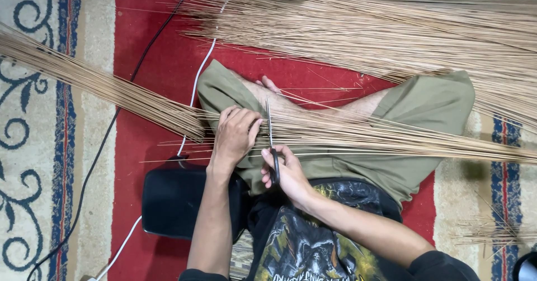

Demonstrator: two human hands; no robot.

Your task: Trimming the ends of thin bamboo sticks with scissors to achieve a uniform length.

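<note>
Left hand (235, 132): fingers clenched around a bundle of thin tan sticks (347, 132) lying across the lap. Right hand (285, 172): fingers gripping black-handled scissors (271, 141), blades upright against the bundle. Red carpet (151, 74) beneath.

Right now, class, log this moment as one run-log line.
left hand: gripping stick bundle across lap | right hand: holding scissors, blades upright against the sticks | seat: red rug | nearby: black box, loose sticks
</note>
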